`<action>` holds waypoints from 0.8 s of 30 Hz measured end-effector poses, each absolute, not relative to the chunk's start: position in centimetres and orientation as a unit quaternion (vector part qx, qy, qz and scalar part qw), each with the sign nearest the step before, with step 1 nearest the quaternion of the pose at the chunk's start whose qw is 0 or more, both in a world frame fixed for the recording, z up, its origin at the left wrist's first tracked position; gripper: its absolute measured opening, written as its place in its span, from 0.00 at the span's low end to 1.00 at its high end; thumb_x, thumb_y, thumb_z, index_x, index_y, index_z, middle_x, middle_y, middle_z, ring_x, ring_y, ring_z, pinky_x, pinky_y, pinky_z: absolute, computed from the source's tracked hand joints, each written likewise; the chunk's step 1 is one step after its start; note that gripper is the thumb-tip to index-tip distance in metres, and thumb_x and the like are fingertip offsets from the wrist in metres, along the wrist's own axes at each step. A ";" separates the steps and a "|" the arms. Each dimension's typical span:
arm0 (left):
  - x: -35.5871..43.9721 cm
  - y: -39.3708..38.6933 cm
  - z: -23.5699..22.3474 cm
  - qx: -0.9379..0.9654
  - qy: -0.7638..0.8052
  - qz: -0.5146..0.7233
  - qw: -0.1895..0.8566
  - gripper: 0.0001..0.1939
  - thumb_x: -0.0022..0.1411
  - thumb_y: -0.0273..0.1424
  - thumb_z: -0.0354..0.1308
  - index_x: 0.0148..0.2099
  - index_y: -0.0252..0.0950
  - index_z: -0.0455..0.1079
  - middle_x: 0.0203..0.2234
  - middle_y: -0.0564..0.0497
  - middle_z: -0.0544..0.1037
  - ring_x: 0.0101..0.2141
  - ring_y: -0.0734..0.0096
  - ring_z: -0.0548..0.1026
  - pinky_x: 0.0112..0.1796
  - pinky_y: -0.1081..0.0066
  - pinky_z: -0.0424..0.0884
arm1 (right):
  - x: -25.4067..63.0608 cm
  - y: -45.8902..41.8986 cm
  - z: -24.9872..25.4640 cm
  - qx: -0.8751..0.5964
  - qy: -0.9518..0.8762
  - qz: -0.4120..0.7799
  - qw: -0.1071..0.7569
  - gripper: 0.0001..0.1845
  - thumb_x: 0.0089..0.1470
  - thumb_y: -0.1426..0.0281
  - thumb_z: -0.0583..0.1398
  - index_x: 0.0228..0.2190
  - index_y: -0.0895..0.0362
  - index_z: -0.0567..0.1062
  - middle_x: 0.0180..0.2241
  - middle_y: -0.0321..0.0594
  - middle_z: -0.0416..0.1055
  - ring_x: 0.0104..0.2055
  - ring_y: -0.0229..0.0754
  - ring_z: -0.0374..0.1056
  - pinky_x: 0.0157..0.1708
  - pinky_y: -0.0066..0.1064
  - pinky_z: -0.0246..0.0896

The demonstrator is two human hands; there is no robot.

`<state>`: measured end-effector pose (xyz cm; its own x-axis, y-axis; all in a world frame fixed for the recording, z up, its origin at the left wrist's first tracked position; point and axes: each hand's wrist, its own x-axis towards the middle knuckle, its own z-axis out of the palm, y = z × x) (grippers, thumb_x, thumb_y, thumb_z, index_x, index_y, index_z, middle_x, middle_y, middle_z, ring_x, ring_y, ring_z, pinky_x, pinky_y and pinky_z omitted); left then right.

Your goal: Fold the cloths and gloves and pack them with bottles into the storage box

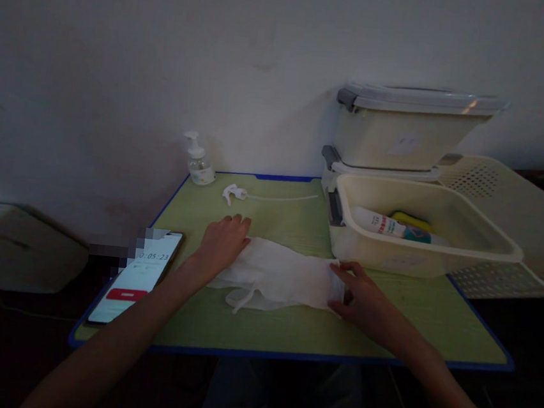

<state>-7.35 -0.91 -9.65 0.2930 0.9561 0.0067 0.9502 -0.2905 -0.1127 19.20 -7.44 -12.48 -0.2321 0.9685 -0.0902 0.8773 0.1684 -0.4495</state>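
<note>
A thin, white, slightly see-through glove-like piece [289, 273] lies stretched out flat on the green tabletop, a narrow loose strip trailing from its lower left side. My left hand [225, 241] is at its upper left end, thumb against the material and fingers bent; part of the grip is hidden. At the opposite end, my right hand [357, 292] holds the folded-looking edge between thumb and fingers. Beyond my left hand lies a white spray trigger head [234, 193] with its long thin tube pointing right.
A clear pump bottle [202, 170] stands at the back left corner. A phone [142, 275] showing a timer lies left. An open cream bin [415, 259] holds a white tube [378, 222] and yellow sponge [411, 220]. Behind are stacked lidded boxes [403, 136]; a perforated basket [516, 215] stands right.
</note>
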 end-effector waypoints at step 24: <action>1.8 -4.1 -13.4 -0.959 -0.227 -0.119 -0.124 0.20 0.64 0.37 0.49 0.54 0.29 0.60 0.55 0.37 0.63 0.58 0.60 0.59 0.58 0.62 0.57 | 19.6 -7.0 -11.7 -0.556 -0.762 0.278 0.180 0.28 0.41 0.82 0.58 0.47 0.58 0.71 0.46 0.48 0.63 0.33 0.39 0.68 0.33 0.33 0.69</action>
<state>1.77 -4.14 -13.45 0.8685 0.4646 0.1726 0.4056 -0.8664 0.2912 19.64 -7.04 -11.67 -0.3162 0.9480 -0.0353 0.7484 0.2264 -0.6234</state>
